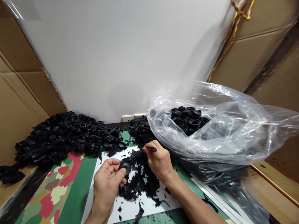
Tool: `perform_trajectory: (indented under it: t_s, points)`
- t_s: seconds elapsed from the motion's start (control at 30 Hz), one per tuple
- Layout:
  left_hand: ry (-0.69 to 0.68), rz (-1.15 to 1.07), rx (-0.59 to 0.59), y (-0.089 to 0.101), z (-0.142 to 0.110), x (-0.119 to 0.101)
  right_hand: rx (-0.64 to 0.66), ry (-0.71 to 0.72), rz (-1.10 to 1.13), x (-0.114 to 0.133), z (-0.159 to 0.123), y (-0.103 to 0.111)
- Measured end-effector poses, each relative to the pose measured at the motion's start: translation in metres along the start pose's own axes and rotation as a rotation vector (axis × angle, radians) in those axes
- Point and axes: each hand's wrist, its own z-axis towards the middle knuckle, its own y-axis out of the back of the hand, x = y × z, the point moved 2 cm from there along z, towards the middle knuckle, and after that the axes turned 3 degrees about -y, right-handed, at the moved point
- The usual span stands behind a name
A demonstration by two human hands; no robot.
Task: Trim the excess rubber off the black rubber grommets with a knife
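Observation:
Between the thumb and fingers of my left hand [107, 178] is a round black rubber bellows [126, 168], its ringed face turned up. My right hand [160, 162] is closed around a slim black pen-like tool [152, 149]; its tip is too small to make out. The tool is a little to the right of the bellows, apart from it. Beneath both hands, torn black rubber scraps [144, 183] lie heaped on a white sheet [112, 214].
To the left rises a large pile of black rubber bellows [53, 137] with ragged edges. A clear plastic bag [224, 140] at the right holds more bellows [187, 119]. Cardboard walls [25, 77] and a white panel [116, 56] enclose the green table [81, 183].

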Motion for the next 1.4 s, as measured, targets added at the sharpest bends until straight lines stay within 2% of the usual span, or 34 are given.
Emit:
perform_trajectory:
  t_s: [0.1, 0.2, 0.33, 0.43, 0.5, 0.6, 0.7, 0.77, 0.9, 1.0, 1.07, 1.2, 1.33, 1.4]
  points:
    - [0.010, -0.036, 0.015, 0.002, 0.002, -0.002, 0.055, -0.153, 0.140, -0.009, 0.004, -0.002]
    - [0.022, -0.083, 0.010, 0.005, 0.005, -0.004, 0.080, -0.274, 0.316, -0.004, 0.002, -0.001]
    - [0.093, -0.149, -0.012, 0.007, 0.008, -0.002, 0.071, -0.335, 0.514, 0.008, -0.001, 0.002]
    - [0.132, -0.177, -0.050, 0.007, 0.009, 0.000, 0.172, -0.413, 0.621, 0.017, -0.005, -0.001]
    - [0.138, -0.187, -0.072, 0.006, 0.009, 0.001, 0.230, -0.428, 0.563, 0.025, -0.010, -0.006]
    - [0.122, -0.213, -0.055, 0.003, 0.008, 0.002, 0.266, -0.359, 0.422, 0.036, -0.018, -0.017]
    - [0.086, -0.195, 0.003, 0.002, 0.006, 0.003, 0.199, -0.376, 0.421, 0.039, -0.023, -0.026]
    - [0.062, -0.094, 0.059, 0.002, 0.005, 0.003, 0.143, -0.421, 0.478, 0.036, -0.024, -0.029]
    - [0.019, 0.241, 0.153, 0.005, 0.009, 0.003, 0.113, -0.472, 0.543, 0.028, -0.019, -0.026]
    - [-0.174, 0.370, 0.085, 0.008, 0.011, -0.003, 0.167, -0.455, 0.526, 0.023, -0.016, -0.022]
    - [-0.269, 0.394, 0.089, 0.008, 0.011, -0.006, 0.228, -0.399, 0.519, 0.022, -0.015, -0.021]
    - [-0.239, 0.448, 0.270, 0.003, 0.010, -0.004, 0.298, -0.355, 0.496, 0.025, -0.014, -0.018]
    - [-0.273, 0.446, 0.234, 0.003, 0.010, 0.000, 0.302, -0.412, 0.493, 0.030, -0.015, -0.021]
    - [-0.284, 0.455, 0.228, 0.003, 0.009, 0.000, 0.277, -0.391, 0.474, 0.033, -0.018, -0.023]
